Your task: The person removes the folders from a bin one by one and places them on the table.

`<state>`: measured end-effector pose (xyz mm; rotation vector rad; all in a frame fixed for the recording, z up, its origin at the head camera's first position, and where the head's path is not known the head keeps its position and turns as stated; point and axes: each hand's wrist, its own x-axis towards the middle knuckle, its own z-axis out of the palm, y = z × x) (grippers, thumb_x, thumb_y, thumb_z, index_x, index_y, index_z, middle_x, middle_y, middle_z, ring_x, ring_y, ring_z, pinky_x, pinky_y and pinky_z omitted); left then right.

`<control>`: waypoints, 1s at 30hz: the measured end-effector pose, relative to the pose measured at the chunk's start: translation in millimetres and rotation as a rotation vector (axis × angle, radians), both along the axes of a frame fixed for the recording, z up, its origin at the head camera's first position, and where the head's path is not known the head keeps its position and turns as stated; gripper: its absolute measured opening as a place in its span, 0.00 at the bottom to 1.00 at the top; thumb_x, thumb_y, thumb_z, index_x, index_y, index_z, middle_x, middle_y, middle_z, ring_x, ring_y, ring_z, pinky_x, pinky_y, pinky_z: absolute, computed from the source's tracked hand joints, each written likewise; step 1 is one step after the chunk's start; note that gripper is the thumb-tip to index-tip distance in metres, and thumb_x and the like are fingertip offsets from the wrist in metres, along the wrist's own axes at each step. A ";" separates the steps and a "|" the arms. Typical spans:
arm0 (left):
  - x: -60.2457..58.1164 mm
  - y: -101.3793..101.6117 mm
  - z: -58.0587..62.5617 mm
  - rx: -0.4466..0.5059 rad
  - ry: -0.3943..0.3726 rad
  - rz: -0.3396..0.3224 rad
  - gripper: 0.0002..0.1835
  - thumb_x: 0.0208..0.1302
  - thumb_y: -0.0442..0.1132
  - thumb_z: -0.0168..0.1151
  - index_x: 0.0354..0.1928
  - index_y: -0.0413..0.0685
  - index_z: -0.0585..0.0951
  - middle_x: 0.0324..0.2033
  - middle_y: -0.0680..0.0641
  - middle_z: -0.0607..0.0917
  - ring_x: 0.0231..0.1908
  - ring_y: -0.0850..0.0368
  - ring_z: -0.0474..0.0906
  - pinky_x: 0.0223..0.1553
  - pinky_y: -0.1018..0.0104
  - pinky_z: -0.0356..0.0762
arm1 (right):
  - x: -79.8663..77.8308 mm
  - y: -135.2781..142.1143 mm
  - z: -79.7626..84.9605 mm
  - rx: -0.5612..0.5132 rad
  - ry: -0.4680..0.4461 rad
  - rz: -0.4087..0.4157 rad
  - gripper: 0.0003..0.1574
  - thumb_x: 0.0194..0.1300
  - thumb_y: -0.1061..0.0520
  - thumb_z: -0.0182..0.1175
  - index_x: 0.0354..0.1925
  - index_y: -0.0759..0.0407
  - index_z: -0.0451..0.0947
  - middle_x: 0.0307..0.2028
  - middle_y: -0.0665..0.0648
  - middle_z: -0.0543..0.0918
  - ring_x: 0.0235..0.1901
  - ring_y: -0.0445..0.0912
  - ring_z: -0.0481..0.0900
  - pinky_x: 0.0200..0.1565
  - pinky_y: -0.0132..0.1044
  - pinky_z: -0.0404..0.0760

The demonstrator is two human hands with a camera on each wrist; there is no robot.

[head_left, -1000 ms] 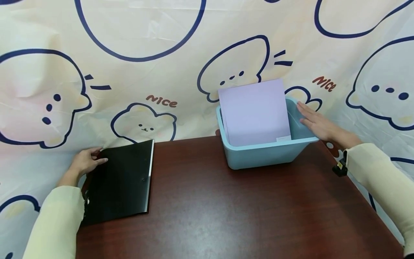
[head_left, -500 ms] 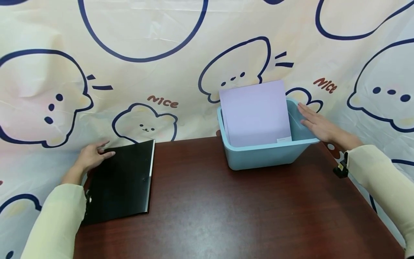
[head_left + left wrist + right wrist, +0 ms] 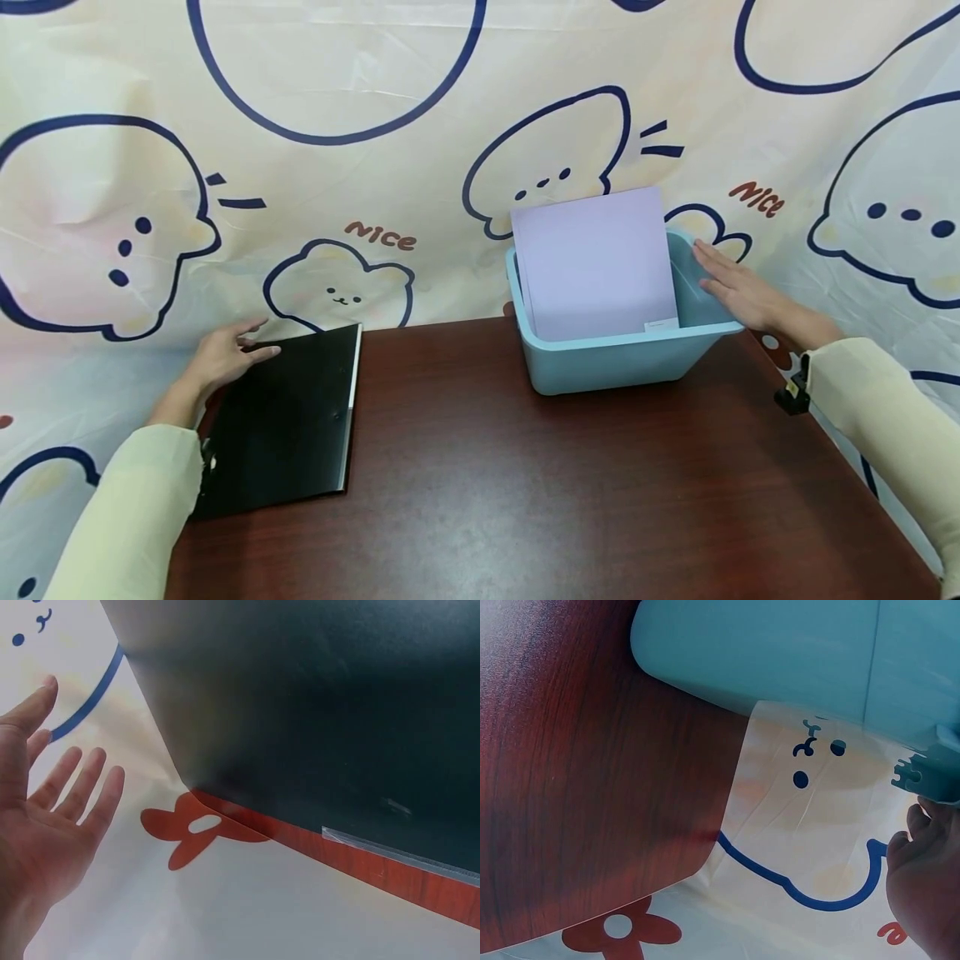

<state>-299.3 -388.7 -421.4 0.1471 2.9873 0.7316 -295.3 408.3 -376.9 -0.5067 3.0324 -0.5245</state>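
Observation:
A black folder [image 3: 288, 425] lies at the left of the table, with a pale strip along its right edge. My left hand [image 3: 219, 360] is by its far left corner, thumb apart from the fingers. In the left wrist view this hand [image 3: 56, 832] has its fingers extended and spread, apart from the black folder [image 3: 315, 712]. At the back right stands a light blue plastic bin [image 3: 600, 367]. Flat lilac sheets or folders [image 3: 596, 262] lean upright inside it, a small white label at the lower corner. My right hand [image 3: 742, 292] rests with extended fingers on the bin's right rim.
The dark reddish-brown table [image 3: 465, 467] spans the space between folder and bin. A cartoon-print cloth [image 3: 420, 167] hangs behind the table and down both sides. In the right wrist view, the table edge [image 3: 705, 855] runs close below the bin [image 3: 780, 652].
My left hand has slid a little right and away from me along the folder's far left corner. The black folder, bin and right hand stay in place; the head view has shifted slightly.

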 end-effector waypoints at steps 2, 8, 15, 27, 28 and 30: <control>0.1 4.2 1.5 0.009 -0.006 -0.002 0.44 0.65 0.57 0.61 0.73 0.37 0.59 0.67 0.25 0.61 0.60 0.26 0.65 0.57 0.31 0.64 | -0.1 0.2 0.0 0.001 -0.001 0.000 0.39 0.79 0.48 0.36 0.78 0.52 0.31 0.78 0.58 0.32 0.76 0.60 0.32 0.69 0.67 0.36; -1.3 17.6 7.3 0.003 0.011 -0.036 0.42 0.65 0.54 0.63 0.72 0.37 0.60 0.66 0.25 0.63 0.60 0.25 0.67 0.57 0.31 0.65 | 0.1 0.4 -1.4 -0.002 0.001 0.006 0.39 0.79 0.48 0.35 0.78 0.53 0.31 0.78 0.58 0.32 0.76 0.60 0.32 0.70 0.66 0.35; -5.9 31.3 12.7 0.008 0.016 -0.045 0.42 0.65 0.53 0.64 0.73 0.39 0.59 0.65 0.26 0.64 0.61 0.27 0.66 0.57 0.31 0.66 | 1.9 -1.1 1.3 -0.014 0.002 0.007 0.39 0.79 0.49 0.36 0.78 0.53 0.31 0.78 0.58 0.33 0.75 0.61 0.32 0.69 0.67 0.35; -7.5 50.4 22.0 0.029 0.062 -0.113 0.40 0.63 0.51 0.66 0.73 0.46 0.63 0.67 0.30 0.65 0.60 0.31 0.69 0.56 0.33 0.69 | 1.7 -1.2 0.0 -0.001 0.007 -0.002 0.38 0.79 0.48 0.34 0.78 0.54 0.31 0.78 0.58 0.33 0.76 0.61 0.32 0.70 0.66 0.37; -7.3 51.5 22.7 0.027 0.066 -0.117 0.40 0.63 0.51 0.66 0.73 0.46 0.63 0.68 0.31 0.64 0.60 0.31 0.69 0.56 0.34 0.69 | 1.6 -1.3 0.0 -0.001 0.008 -0.002 0.39 0.79 0.48 0.34 0.78 0.54 0.31 0.78 0.58 0.33 0.76 0.61 0.32 0.70 0.66 0.37; -6.6 53.8 24.2 0.019 0.072 -0.129 0.39 0.64 0.50 0.66 0.73 0.45 0.64 0.68 0.31 0.64 0.60 0.31 0.70 0.56 0.34 0.69 | 1.1 -1.4 0.0 -0.002 0.008 0.000 0.38 0.79 0.48 0.35 0.78 0.54 0.31 0.78 0.58 0.33 0.76 0.61 0.32 0.70 0.66 0.37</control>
